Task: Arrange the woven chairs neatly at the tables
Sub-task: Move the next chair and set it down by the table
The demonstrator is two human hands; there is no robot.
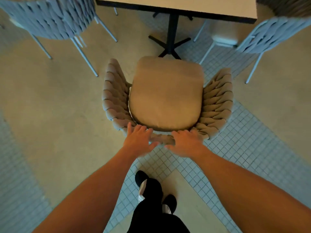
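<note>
A beige woven chair [165, 96] with a tan seat cushion stands directly below me, facing a white-topped table [176, 5] on a black pedestal. My left hand [138, 141] lies on the top of the chair's curved back at its left, fingers spread. My right hand [186, 142] lies on the back's top just to the right, fingers reaching over the rim. The chair's front edge is near the table's black cross foot [170, 46], with the seat out from under the tabletop.
A grey woven chair [50, 19] stands at the upper left, and another grey woven chair [269, 37] at the upper right beside the table. The floor mixes beige slabs and small white tiles. My feet in dark shoes [155, 190] are behind the chair.
</note>
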